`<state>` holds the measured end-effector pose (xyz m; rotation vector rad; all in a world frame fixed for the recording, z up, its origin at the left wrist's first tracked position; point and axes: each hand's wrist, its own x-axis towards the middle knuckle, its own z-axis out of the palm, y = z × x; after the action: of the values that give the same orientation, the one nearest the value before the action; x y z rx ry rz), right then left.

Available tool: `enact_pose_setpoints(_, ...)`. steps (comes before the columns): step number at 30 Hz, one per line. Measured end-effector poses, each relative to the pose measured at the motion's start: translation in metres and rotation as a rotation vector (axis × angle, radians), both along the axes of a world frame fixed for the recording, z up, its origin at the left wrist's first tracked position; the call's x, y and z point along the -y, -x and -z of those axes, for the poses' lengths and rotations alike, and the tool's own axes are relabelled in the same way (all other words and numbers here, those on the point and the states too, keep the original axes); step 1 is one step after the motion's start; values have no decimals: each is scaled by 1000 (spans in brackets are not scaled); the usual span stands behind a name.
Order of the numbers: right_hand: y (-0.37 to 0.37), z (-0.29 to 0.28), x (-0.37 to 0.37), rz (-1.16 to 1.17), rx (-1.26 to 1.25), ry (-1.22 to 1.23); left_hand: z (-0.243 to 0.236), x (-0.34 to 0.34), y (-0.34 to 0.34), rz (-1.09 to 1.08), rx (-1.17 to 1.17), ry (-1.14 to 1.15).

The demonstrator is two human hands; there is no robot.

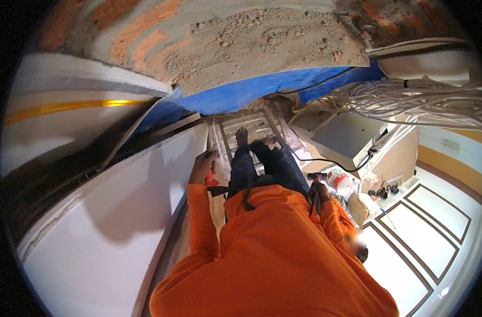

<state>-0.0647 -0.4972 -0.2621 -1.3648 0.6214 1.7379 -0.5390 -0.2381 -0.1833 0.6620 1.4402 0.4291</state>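
My left hand (203, 165) is closed around a red-handled tool (209, 178) beside the white panel wall. A dark piece stands out from the tool's lower end toward my waist, and its exact kind cannot be made out. On the other side, my right hand (321, 193) grips a hammer (317, 176) at my right hip. Its dark head shows above the fingers, and a red and black handle runs down below them. Between the hands are my orange sleeves, dark trousers and a bare foot (242, 138) on a ladder-like frame (272, 124).
Ahead, rubble (262, 42) lies over a blue sheet (241, 92). Bundled white cables (420, 98) hang at right above a grey box (349, 134). A black cable (331, 161) loops near a white bucket (340, 180). Another person (355, 242) is partly visible lower right.
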Motion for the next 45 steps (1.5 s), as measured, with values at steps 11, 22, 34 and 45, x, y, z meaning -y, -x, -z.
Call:
enact_pose_setpoints(11, 16, -2, -4, -260, 380, 81, -8, -23, -33, 203, -87, 55)
enact_pose_setpoints(22, 17, 52, 6, -271, 445, -4, -30, -43, -132, 592, -202, 153)
enact_pose_setpoints(34, 50, -13, -132, -446, 694, -429, 67, -38, -273, 1021, -29, 291)
enact_pose_setpoints(45, 28, -70, -164, -967, 764, -683, 65, -35, -356, 815, 195, 823)
